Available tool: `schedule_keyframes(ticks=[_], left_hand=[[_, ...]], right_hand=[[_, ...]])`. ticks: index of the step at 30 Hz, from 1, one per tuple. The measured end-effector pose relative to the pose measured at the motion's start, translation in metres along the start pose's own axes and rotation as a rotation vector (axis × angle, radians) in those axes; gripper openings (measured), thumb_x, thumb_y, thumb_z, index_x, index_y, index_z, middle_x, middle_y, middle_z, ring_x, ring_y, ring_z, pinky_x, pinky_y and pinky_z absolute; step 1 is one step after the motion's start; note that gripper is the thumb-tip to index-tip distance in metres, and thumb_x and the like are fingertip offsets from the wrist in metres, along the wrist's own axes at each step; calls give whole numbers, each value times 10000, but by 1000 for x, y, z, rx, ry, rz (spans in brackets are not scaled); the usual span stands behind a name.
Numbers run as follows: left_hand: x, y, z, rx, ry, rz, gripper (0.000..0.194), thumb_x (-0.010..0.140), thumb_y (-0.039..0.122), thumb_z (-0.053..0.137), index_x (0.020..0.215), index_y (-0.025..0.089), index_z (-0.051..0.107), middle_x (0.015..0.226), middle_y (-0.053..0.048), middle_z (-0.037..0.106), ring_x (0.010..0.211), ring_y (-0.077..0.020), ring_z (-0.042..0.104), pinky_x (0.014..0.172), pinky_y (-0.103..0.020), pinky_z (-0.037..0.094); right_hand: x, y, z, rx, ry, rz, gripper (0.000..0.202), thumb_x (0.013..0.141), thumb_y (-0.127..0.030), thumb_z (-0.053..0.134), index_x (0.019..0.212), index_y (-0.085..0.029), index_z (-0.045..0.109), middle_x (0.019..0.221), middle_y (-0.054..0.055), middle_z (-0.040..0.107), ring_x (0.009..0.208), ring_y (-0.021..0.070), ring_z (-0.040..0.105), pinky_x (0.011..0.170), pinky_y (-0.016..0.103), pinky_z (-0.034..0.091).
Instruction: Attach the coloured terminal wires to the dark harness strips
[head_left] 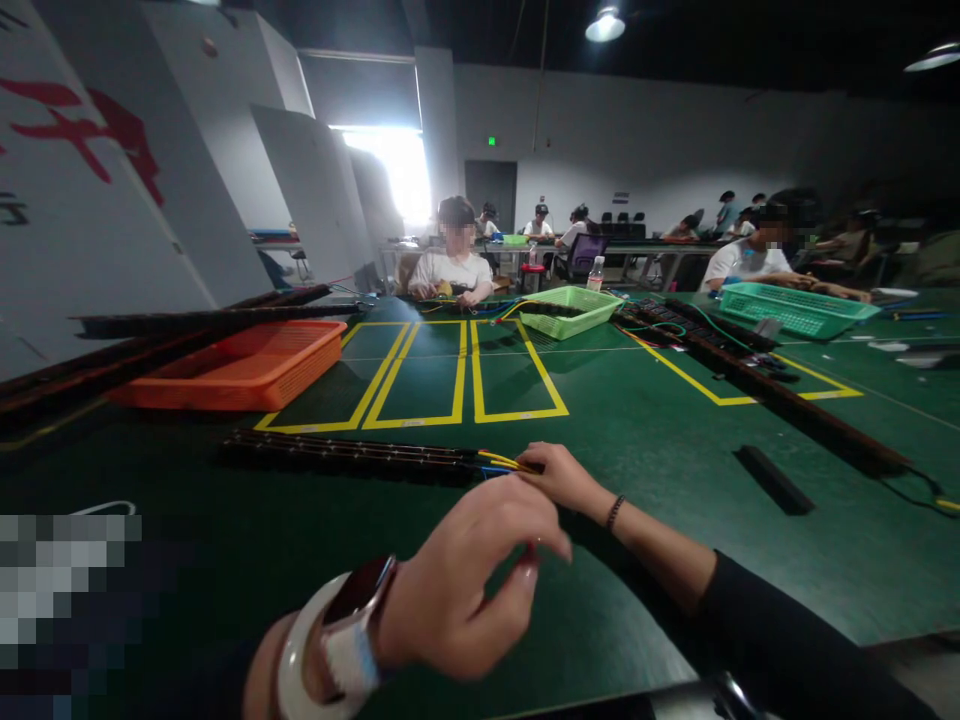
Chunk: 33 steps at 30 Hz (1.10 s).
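Observation:
A long dark strip (352,457) with thin lines along it lies on the green table (630,440). Yellow and blue wires (499,462) come out of its right end. My right hand (559,474) is closed on these wires at the strip's right end. Nearer the camera, my left hand (480,580) is raised over the table, wearing a watch and a white bangle. Its fingers are curled, with a gap between thumb and index finger, and nothing shows between them.
An orange basket (307,372) stands at left beside more dark strips (180,322). Two green baskets (570,325) (802,325) stand farther back. A long dark strip (810,405) and a short black bar (772,480) lie at right. People sit across the table.

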<state>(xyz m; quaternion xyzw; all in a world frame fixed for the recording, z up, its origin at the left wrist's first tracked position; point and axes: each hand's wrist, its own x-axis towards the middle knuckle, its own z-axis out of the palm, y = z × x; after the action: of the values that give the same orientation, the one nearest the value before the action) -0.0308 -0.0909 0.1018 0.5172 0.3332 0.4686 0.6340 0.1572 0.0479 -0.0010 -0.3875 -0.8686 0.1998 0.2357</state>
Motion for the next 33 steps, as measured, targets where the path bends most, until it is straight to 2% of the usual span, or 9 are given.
schedule_keyframes(ticks=[2,4,7,9,13,21,28,31,33], left_hand=[[24,-18,9,129,-149,-36,83,765,199,619,816,155,667,825,-79,648,771,-185,579,733,-300,463],[47,-42,8,130,-223,-152,191,842,267,504,853,127,634,754,-83,640,629,-158,573,617,-282,446],[69,-77,-6,-108,-100,-342,312,892,338,412,908,87,597,832,-141,650,716,-184,621,695,-306,474],[75,-89,-15,-232,-34,-430,356,903,367,408,911,57,582,881,-186,647,781,-200,636,795,-337,474],[78,-94,-21,-413,15,-499,356,915,368,418,971,47,561,919,-188,640,835,-198,641,883,-350,451],[87,-107,-15,-615,193,-249,121,910,185,445,876,127,545,915,-84,629,842,-142,614,889,-331,472],[89,-108,-16,-646,255,-243,125,886,133,482,770,124,527,855,-54,612,845,-119,603,870,-282,491],[89,-106,-17,-647,257,-240,142,891,139,472,763,121,532,848,-62,620,861,-134,607,874,-297,491],[88,-105,-17,-647,236,-232,142,898,153,461,795,115,552,878,-80,633,886,-149,610,888,-318,485]], right_hand=[[0,-2,-1,-27,6,-20,165,857,-238,576,766,-156,686,722,25,588,684,135,523,612,234,365],[0,-3,-2,-79,4,-46,165,865,-198,555,784,-161,694,746,33,602,705,139,525,623,236,364],[-1,-5,-3,-248,27,-105,152,860,-158,557,794,-172,693,745,35,609,725,149,509,662,257,346],[-1,-8,-3,-388,40,-140,146,851,-145,564,768,-175,681,734,36,603,727,156,492,679,277,323],[0,-16,-5,-606,1,-220,115,860,-178,559,817,-165,665,768,57,600,730,176,474,686,313,299],[-2,-23,-5,-836,-15,-407,209,909,-97,419,950,-104,624,828,105,579,757,219,471,724,361,342],[-6,-35,4,-819,-32,-445,204,883,-68,435,962,-77,623,851,118,575,773,222,481,746,361,373],[-8,-35,0,-749,-19,-424,211,911,-135,431,974,-98,628,862,104,587,782,211,487,764,354,369],[-9,-31,-7,-645,44,-382,239,942,-213,415,1023,-127,623,896,91,599,809,202,497,783,346,362]])
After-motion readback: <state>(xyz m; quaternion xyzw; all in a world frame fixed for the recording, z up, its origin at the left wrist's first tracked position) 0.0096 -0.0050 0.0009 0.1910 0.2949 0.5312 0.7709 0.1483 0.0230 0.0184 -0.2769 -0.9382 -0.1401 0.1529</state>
